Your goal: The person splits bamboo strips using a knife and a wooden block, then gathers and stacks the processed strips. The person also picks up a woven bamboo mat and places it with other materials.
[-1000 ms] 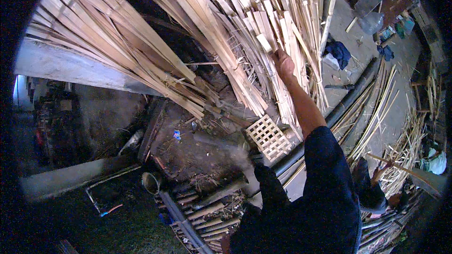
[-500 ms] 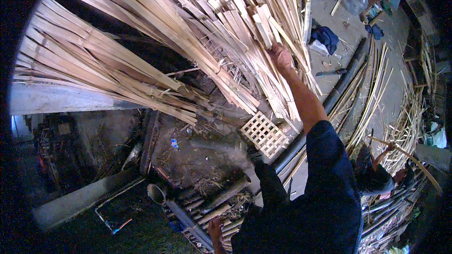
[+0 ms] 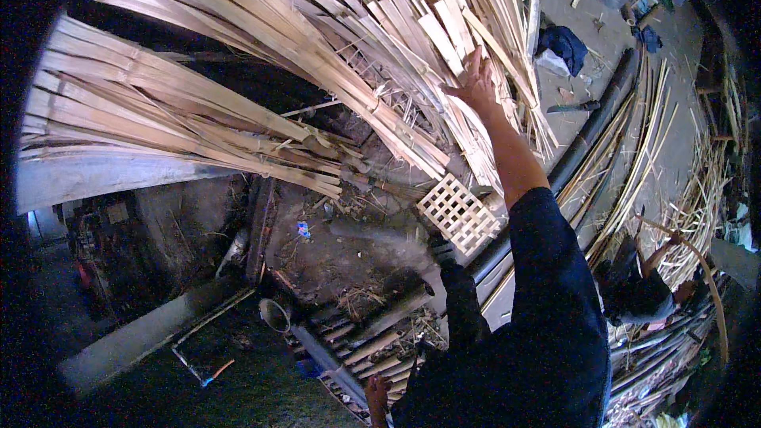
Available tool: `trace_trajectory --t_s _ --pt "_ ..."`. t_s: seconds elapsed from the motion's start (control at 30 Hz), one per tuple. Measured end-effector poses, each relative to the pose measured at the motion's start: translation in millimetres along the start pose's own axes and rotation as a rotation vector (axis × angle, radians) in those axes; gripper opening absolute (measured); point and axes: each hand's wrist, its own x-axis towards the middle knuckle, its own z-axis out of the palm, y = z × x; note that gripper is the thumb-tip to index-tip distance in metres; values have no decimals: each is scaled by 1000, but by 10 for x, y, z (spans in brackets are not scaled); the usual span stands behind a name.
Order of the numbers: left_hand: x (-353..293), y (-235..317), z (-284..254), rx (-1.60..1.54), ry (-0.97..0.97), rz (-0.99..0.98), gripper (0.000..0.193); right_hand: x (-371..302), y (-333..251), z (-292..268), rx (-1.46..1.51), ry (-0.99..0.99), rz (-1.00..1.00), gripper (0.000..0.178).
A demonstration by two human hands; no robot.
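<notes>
We held our right hand (image 3: 477,89) with fingers spread over the bamboo strips (image 3: 434,38), upper centre of the frame. Our left hand (image 3: 377,393) was at bottom centre, its grip unclear to us. The blue scrap (image 3: 304,229), left of centre, was too small to read.

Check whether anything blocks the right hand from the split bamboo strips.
Nothing visible does: the right hand, fingers spread, is over the split bamboo strips. Whether it touches them, I can't tell.
</notes>
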Motion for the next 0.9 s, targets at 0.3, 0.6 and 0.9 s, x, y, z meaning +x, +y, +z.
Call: trace_trajectory --t_s 0.3,0.6,0.9 --pt "10 429 62 70 -47 129 37 195 128 -78 -67 47 -22 133" --pt "-100 776 301 268 -120 181 35 -8 794 -340 -184 -83 -174 42" --pt "284 943 638 291 -202 211 40 -1686 1177 -1629 -3 -159 -159 47"
